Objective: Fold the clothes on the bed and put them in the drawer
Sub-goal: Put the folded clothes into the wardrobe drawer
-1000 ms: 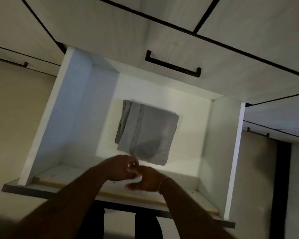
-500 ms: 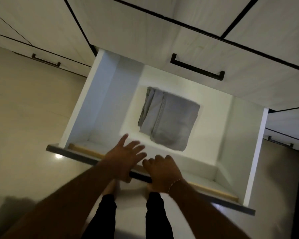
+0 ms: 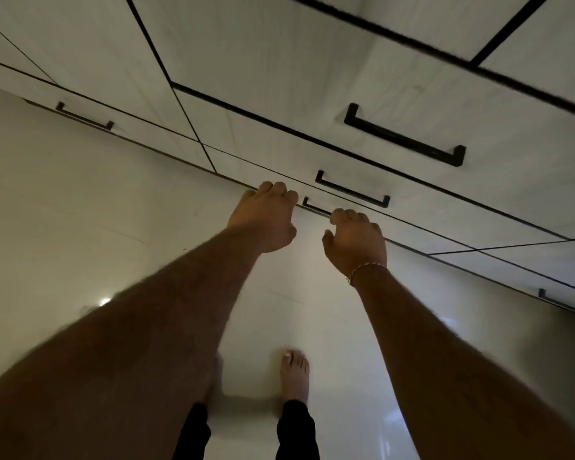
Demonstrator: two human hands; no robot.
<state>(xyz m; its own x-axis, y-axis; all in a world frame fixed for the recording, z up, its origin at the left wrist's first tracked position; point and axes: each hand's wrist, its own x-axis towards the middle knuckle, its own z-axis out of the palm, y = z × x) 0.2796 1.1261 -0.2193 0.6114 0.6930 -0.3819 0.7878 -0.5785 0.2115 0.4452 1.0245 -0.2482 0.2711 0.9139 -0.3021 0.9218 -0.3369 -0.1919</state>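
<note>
Okay, nearest first: your bare foot is planted on the glossy floor, with dark trouser cuffs at the bottom edge. Both forearms reach forward and down to the base of the cabinet. Your left hand has its fingers curled, with the knuckles up against the lowest drawer at its near-left part. It looks clenched on nothing, just beside the handle and not on it. Your right hand, with a bracelet at the wrist, is also curled, and its fingertips sit at the handle. They cover the handle's right stretch, so you cannot tell whether they hook the bar or only touch it. The key relation is that the handle lies between your two hands. Its long axis runs sideways along the drawer front, slanting down to the right in this view. Your right hand is the nearer one, and the left is a little off its free end. The drawer front sits flush with its neighbours, so it reads as shut. No clothes show anywhere and the bed is out of frame. Anything stowed would be hidden behind that front. My guess is that this stow step is finished, and the next move is to let go and turn away for the bed. If you must reopen the drawer, pull straight toward yourself, across the bar's axis. Farther up sit the second drawer's handle and then a bigger one, both untouched.
</note>
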